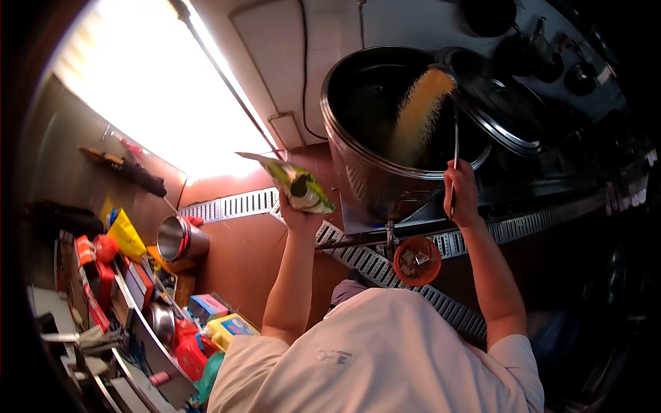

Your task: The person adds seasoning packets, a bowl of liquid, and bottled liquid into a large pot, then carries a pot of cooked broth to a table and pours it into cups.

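My right hand (462,194) is closed round the long thin handle of a ladle (456,131), whose head is over the big metal pot (335,124). Yellowish granules (421,107) fall in a stream from the ladle's head into the dark inside of the pot. A green and white bag (306,187), its top open, is gripped in my left hand (297,215), to the left of the pot and apart from it. The pot's round lid (506,113) leans at the right side of its rim.
An orange bucket (417,261) stands on the floor below the pot's tap. Metal drain grates (248,203) cross the red floor. At the left are a steel bucket (183,239), a yellow container (231,330) and cluttered shelves. Pans (580,77) hang at the upper right.
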A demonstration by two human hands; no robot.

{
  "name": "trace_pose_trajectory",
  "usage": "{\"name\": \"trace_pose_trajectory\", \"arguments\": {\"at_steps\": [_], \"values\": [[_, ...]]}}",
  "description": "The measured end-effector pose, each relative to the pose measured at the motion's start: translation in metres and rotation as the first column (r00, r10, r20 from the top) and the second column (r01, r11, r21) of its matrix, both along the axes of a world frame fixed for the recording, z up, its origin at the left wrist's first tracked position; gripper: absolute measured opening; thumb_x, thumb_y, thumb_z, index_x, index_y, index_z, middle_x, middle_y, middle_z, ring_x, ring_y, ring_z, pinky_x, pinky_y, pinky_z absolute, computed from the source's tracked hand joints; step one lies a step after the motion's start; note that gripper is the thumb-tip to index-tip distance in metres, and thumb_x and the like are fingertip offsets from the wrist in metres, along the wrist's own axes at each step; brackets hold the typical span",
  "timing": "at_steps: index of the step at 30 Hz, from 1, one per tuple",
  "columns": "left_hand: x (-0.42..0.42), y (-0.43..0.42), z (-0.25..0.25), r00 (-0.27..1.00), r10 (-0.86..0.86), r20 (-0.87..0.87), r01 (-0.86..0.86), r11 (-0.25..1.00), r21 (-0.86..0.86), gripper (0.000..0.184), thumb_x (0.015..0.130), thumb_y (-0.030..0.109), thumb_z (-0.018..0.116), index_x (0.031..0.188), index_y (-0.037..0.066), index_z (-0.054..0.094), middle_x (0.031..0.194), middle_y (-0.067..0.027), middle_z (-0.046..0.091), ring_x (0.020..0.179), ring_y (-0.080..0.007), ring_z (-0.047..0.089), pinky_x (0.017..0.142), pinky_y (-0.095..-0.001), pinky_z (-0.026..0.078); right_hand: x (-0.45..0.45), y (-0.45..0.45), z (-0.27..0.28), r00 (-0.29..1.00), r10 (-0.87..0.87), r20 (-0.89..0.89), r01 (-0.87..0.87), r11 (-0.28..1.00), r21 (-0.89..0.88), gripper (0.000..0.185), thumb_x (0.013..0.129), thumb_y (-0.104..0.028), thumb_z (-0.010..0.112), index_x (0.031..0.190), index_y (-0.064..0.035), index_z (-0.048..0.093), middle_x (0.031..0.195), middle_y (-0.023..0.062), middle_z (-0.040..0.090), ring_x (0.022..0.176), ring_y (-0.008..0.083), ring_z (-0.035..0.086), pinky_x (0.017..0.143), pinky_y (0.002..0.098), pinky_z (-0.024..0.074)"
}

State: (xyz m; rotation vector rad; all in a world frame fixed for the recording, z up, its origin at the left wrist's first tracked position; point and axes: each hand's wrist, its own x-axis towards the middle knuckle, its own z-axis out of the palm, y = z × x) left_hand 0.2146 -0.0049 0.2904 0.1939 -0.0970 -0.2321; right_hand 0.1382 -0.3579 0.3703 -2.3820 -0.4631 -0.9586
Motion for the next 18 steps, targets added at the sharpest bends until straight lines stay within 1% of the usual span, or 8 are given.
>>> {"name": "trace_pose_trajectory", "arguments": {"at_steps": [4,6,8,10,12,15,16,18], "values": [[-0.117,0.057,-0.011,0.986,0.144,0.090,-0.147,0.989,0.028,0.051,0.091,0.049,0.040,0.121,0.008,0.051,0.116,-0.0142,0.057,0.105,-0.0306,0.055,0.089,-0.0471,0.045,-0.015,-0.022,-0.035,0.996,0.085,-0.008,-0.086,0.993,-0.076,0.019,0.090,-0.011,0.052,0.109,-0.0112,0.048,0.102,0.0089,0.047,0.080,0.0214,0.052,0.065,0.0347,0.0460],[-0.189,0.090,-0.034,0.966,0.259,0.018,-0.259,0.965,0.046,0.055,0.091,0.052,0.040,0.124,0.010,0.050,0.119,-0.0135,0.056,0.105,-0.0309,0.055,0.089,-0.0507,0.045,-0.022,-0.036,-0.064,0.995,0.100,-0.026,-0.102,0.986,-0.128,0.017,0.090,-0.012,0.050,0.106,-0.0091,0.048,0.098,0.0078,0.045,0.078,0.0182,0.051,0.063,0.0310,0.0447],[-0.283,0.105,-0.031,0.906,0.422,-0.030,-0.419,0.905,0.081,0.066,0.085,0.056,0.050,0.126,0.004,0.048,0.122,-0.0153,0.055,0.111,-0.0294,0.053,0.096,-0.0457,0.042,-0.025,-0.045,-0.094,0.988,0.148,-0.041,-0.154,0.968,-0.199,0.015,0.089,-0.013,0.047,0.103,-0.0070,0.047,0.093,0.0068,0.043,0.076,0.0150,0.049,0.061,0.0272,0.0433],[-0.374,0.113,-0.035,0.830,0.557,-0.020,-0.556,0.830,0.042,0.061,0.086,0.051,0.049,0.126,0.004,0.048,0.121,-0.0169,0.055,0.111,-0.0304,0.053,0.096,-0.0450,0.042,-0.030,-0.049,-0.122,0.975,0.220,-0.019,-0.214,0.920,-0.328,0.014,0.087,-0.013,0.048,0.099,-0.0049,0.050,0.090,0.0111,0.047,0.081,0.0257,0.049,0.069,0.0335,0.0420],[-0.480,0.101,-0.039,0.610,0.752,-0.250,-0.763,0.643,0.073,0.055,0.088,0.048,0.044,0.125,0.006,0.049,0.116,-0.0167,0.057,0.107,-0.0315,0.055,0.092,-0.0448,0.044,-0.031,-0.055,-0.140,0.968,0.249,-0.016,-0.236,0.891,-0.388,0.015,0.088,-0.014,0.047,0.096,-0.0031,0.052,0.090,0.0144,0.051,0.087,0.0316,0.050,0.077,0.0386,0.0413],[-0.627,0.058,-0.019,0.320,0.899,-0.299,-0.917,0.373,0.140,0.051,0.091,0.046,0.035,0.124,0.010,0.050,0.110,-0.0157,0.060,0.095,-0.0324,0.060,0.081,-0.0471,0.049,-0.016,-0.059,-0.161,0.984,0.175,-0.038,-0.179,0.958,-0.224,0.026,0.095,-0.020,0.042,0.104,0.0004,0.056,0.099,0.0173,0.057,0.095,0.0332,0.053,0.088,0.0405,0.0428],[-0.675,0.040,-0.011,0.240,0.915,-0.325,-0.941,0.301,0.153,0.050,0.092,0.046,0.036,0.122,0.010,0.051,0.109,-0.0158,0.061,0.095,-0.0329,0.061,0.080,-0.0476,0.049,-0.021,-0.041,-0.161,0.985,0.168,0.040,-0.161,0.977,-0.139,0.025,0.097,-0.018,0.040,0.102,0.0014,0.055,0.096,0.0164,0.055,0.089,0.0318,0.054,0.082,0.0402,0.0451],[-0.755,0.005,0.002,0.046,0.948,-0.316,-0.980,0.104,0.168,0.051,0.091,0.048,0.037,0.122,0.010,0.052,0.108,-0.0161,0.061,0.096,-0.0335,0.061,0.080,-0.0480,0.049,-0.030,0.001,-0.158,0.947,0.300,0.114,-0.287,0.951,-0.118,0.021,0.096,-0.012,0.043,0.101,0.0045,0.055,0.097,0.0187,0.056,0.088,0.0335,0.054,0.082,0.0391,0.0452]]}}
